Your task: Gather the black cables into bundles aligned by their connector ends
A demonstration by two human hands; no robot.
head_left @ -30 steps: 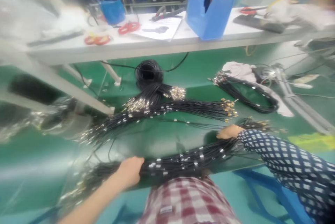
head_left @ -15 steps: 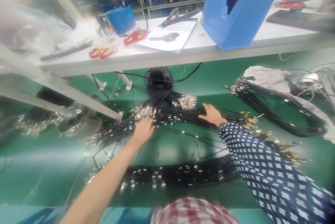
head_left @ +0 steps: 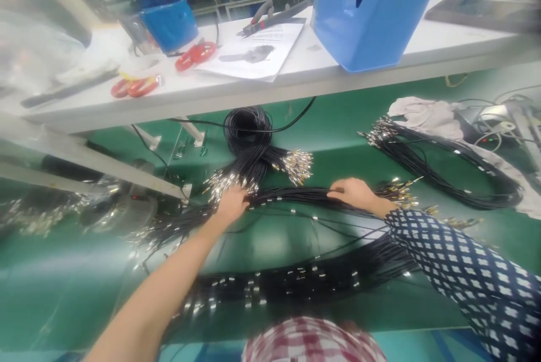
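Observation:
A bundle of black cables with metal ends runs across the green mat. My left hand is closed around it towards its left part. Farther right along the same bundle, my right hand grips it with fingers curled over the top. Nearer my body lies a second, wider bundle of black cables with small white bands, untouched by either hand. Several loose strands pass between the two bundles. Just behind the gripped bundle sits a coiled cable bunch with bright metal tips.
A white shelf spans the back, bearing a blue tape dispenser, red-handled tools, pliers and a printed sheet. Another looped cable bundle lies right, against a pale cloth. A shelf leg slants down at left.
Both hands left the near cable bundle and moved forward to the farther one. They were open-fingered on it half a second ago and now grip it, the right hand slightly farther right.

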